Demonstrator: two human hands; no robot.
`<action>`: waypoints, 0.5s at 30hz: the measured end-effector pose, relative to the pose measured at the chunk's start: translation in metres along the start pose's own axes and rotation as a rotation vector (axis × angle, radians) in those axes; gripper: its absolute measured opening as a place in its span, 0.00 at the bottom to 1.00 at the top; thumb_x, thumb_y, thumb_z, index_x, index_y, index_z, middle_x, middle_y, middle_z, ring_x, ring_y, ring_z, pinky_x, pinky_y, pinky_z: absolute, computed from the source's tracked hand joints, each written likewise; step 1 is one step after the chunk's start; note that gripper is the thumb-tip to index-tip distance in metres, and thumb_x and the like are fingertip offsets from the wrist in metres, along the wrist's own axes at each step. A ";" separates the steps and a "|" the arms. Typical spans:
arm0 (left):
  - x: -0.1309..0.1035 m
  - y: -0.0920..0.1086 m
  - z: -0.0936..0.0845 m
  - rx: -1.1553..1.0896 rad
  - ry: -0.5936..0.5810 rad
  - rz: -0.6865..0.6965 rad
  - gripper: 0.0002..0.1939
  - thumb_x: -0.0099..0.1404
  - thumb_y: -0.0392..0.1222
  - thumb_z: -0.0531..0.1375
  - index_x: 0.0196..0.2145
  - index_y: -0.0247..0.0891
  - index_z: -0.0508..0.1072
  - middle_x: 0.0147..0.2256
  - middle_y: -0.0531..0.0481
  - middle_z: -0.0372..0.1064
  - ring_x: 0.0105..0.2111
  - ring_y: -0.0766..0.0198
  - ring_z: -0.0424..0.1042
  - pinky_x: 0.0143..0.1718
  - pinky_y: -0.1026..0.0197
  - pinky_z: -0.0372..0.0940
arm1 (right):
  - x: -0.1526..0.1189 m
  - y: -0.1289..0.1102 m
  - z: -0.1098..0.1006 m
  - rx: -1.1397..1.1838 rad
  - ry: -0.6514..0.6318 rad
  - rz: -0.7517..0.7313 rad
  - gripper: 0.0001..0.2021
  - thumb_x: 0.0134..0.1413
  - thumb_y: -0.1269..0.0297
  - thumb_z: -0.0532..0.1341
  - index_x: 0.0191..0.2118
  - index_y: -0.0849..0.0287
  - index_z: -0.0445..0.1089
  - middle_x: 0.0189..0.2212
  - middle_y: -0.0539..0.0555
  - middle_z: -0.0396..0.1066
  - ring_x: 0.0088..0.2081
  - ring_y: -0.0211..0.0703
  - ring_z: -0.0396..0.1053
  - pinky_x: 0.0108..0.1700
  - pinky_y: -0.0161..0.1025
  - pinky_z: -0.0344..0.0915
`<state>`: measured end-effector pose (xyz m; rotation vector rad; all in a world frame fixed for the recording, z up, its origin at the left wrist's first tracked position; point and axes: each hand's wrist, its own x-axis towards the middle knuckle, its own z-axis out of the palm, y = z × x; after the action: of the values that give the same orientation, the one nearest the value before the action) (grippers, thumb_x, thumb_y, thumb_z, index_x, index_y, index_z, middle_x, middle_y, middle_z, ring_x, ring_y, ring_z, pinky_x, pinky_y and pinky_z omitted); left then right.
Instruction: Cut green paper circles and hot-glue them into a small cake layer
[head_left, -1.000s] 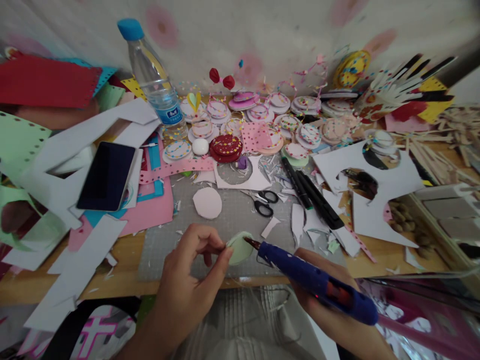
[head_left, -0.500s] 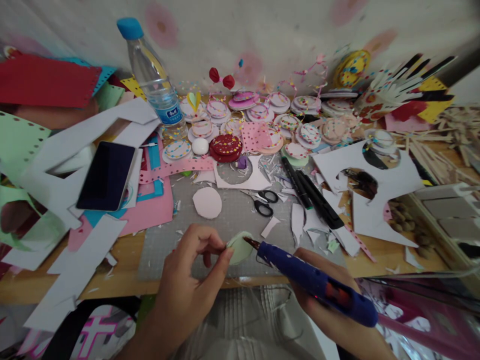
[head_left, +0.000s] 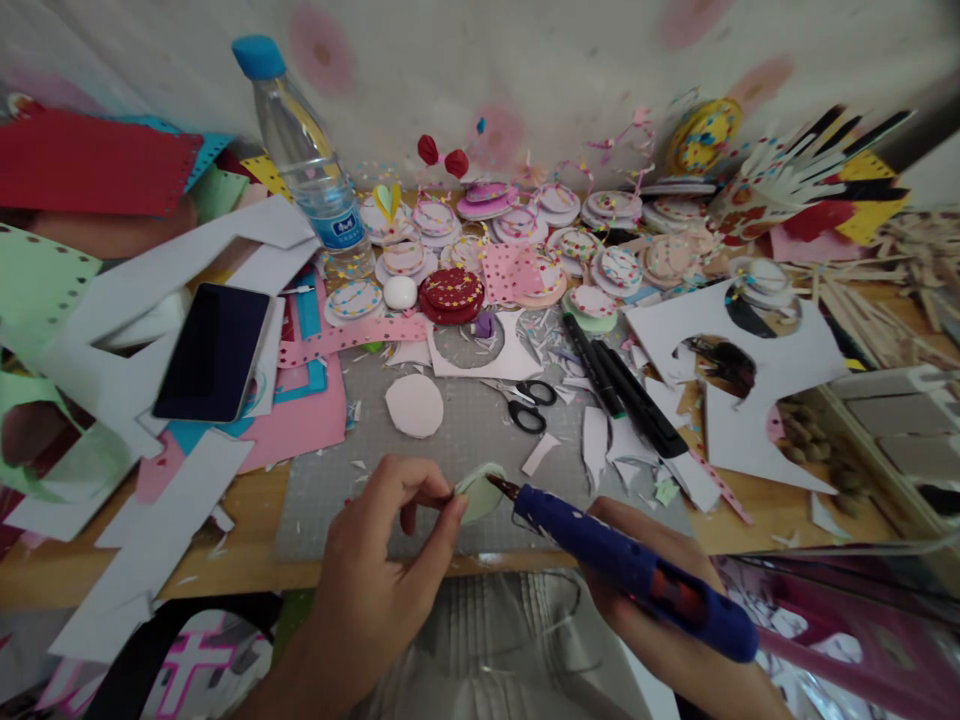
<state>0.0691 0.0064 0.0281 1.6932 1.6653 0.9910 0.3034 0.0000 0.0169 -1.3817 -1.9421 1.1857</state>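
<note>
Between thumb and forefinger, my left hand [head_left: 401, 560] pinches the left edge of a pale green foam disc [head_left: 482, 500], which is raised over the table's front edge. A strip seems to curve along the disc's far rim. My right hand [head_left: 645, 590] grips a dark blue hot glue gun [head_left: 600, 545], its brown tip at the disc's upper right rim. Whether the tip touches the rim is hard to tell. Beyond my hands a white paper disc [head_left: 415, 406] lies on the grey cutting mat [head_left: 337, 520], with black-handled scissors [head_left: 531, 405] to its right.
Several decorated small discs [head_left: 452, 295] stand along the back. A water bottle [head_left: 307, 165] and a phone [head_left: 214, 352] are at left. Black pens [head_left: 637, 400], white offcuts [head_left: 750, 340] and a cup of pens [head_left: 765, 200] occupy the right, beside wooden sticks [head_left: 900, 270].
The glue gun and left hand have shifted only slightly, with the disc tilting a little. The tip stays by the disc's upper right rim.
</note>
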 end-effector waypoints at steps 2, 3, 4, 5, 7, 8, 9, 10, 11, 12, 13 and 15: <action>0.000 0.001 0.000 0.006 0.006 0.008 0.11 0.61 0.29 0.60 0.35 0.44 0.64 0.30 0.59 0.69 0.27 0.70 0.67 0.29 0.68 0.63 | 0.000 0.000 0.000 -0.011 0.002 0.002 0.08 0.48 0.76 0.55 0.29 0.55 0.57 0.24 0.46 0.59 0.24 0.37 0.60 0.26 0.34 0.55; 0.000 0.001 0.000 0.009 0.011 0.012 0.11 0.61 0.29 0.60 0.35 0.44 0.64 0.30 0.59 0.69 0.27 0.70 0.67 0.29 0.68 0.63 | 0.000 0.000 0.000 -0.012 0.000 0.003 0.08 0.48 0.76 0.55 0.29 0.55 0.57 0.24 0.46 0.59 0.24 0.37 0.60 0.26 0.35 0.55; 0.000 0.001 0.000 0.013 0.016 0.015 0.11 0.61 0.29 0.60 0.35 0.44 0.64 0.30 0.59 0.69 0.27 0.70 0.67 0.29 0.68 0.63 | 0.000 0.001 0.001 -0.007 -0.005 -0.003 0.08 0.48 0.75 0.56 0.29 0.54 0.57 0.24 0.46 0.59 0.24 0.37 0.60 0.26 0.35 0.55; 0.001 0.002 -0.001 0.018 0.019 0.018 0.11 0.61 0.29 0.60 0.35 0.44 0.64 0.30 0.59 0.69 0.26 0.70 0.67 0.28 0.68 0.63 | 0.000 0.001 0.001 -0.001 -0.009 -0.006 0.07 0.49 0.74 0.56 0.29 0.54 0.57 0.24 0.46 0.59 0.23 0.38 0.60 0.25 0.35 0.55; 0.001 0.002 -0.001 0.022 0.028 0.027 0.11 0.60 0.29 0.60 0.35 0.44 0.64 0.30 0.59 0.69 0.26 0.71 0.66 0.28 0.68 0.62 | 0.000 0.001 0.001 0.005 -0.016 -0.012 0.07 0.49 0.73 0.56 0.30 0.54 0.57 0.24 0.46 0.59 0.23 0.37 0.60 0.25 0.35 0.55; 0.001 0.002 -0.001 0.023 0.029 0.032 0.11 0.60 0.29 0.60 0.35 0.44 0.65 0.30 0.59 0.69 0.25 0.71 0.66 0.27 0.68 0.62 | 0.000 0.001 0.001 0.002 -0.013 -0.013 0.07 0.50 0.73 0.56 0.30 0.55 0.57 0.24 0.46 0.59 0.23 0.37 0.60 0.25 0.35 0.55; 0.002 0.002 -0.002 0.022 0.028 0.039 0.11 0.60 0.29 0.60 0.35 0.44 0.65 0.30 0.59 0.69 0.25 0.71 0.66 0.27 0.69 0.62 | 0.000 0.001 0.001 -0.003 -0.010 -0.011 0.07 0.50 0.74 0.56 0.30 0.55 0.57 0.24 0.46 0.59 0.24 0.37 0.60 0.25 0.34 0.55; 0.002 0.002 -0.002 0.022 0.026 0.044 0.11 0.60 0.29 0.60 0.34 0.45 0.65 0.30 0.59 0.69 0.25 0.71 0.66 0.27 0.69 0.62 | 0.000 0.000 0.000 -0.008 -0.010 -0.006 0.07 0.50 0.75 0.56 0.30 0.55 0.58 0.24 0.46 0.59 0.24 0.36 0.60 0.26 0.34 0.55; 0.002 0.002 -0.001 0.022 0.025 0.047 0.11 0.60 0.29 0.60 0.35 0.45 0.65 0.30 0.59 0.69 0.25 0.71 0.65 0.28 0.69 0.63 | 0.000 0.000 0.000 -0.011 -0.010 0.002 0.08 0.49 0.76 0.56 0.30 0.55 0.57 0.24 0.45 0.59 0.24 0.36 0.60 0.26 0.34 0.55; 0.002 0.002 -0.001 0.022 0.025 0.048 0.11 0.60 0.29 0.60 0.35 0.45 0.65 0.30 0.59 0.69 0.25 0.71 0.65 0.28 0.69 0.63 | 0.000 0.000 0.000 -0.008 -0.014 0.004 0.08 0.49 0.76 0.56 0.30 0.55 0.57 0.24 0.45 0.59 0.24 0.36 0.60 0.26 0.34 0.55; 0.002 0.002 -0.001 0.023 0.026 0.048 0.11 0.60 0.29 0.60 0.35 0.45 0.65 0.30 0.60 0.69 0.25 0.71 0.64 0.28 0.69 0.63 | 0.000 -0.001 0.000 -0.001 -0.019 0.004 0.08 0.48 0.76 0.56 0.29 0.55 0.57 0.24 0.45 0.59 0.24 0.36 0.60 0.26 0.34 0.55; 0.002 0.003 -0.001 0.023 0.030 0.047 0.12 0.60 0.29 0.60 0.35 0.45 0.65 0.30 0.60 0.69 0.25 0.71 0.64 0.28 0.69 0.63 | 0.000 -0.001 0.000 0.009 -0.020 -0.002 0.09 0.48 0.77 0.56 0.29 0.55 0.57 0.24 0.45 0.59 0.24 0.36 0.59 0.26 0.34 0.55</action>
<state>0.0697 0.0084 0.0314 1.7479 1.6695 1.0275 0.3026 -0.0004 0.0177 -1.3679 -1.9491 1.2095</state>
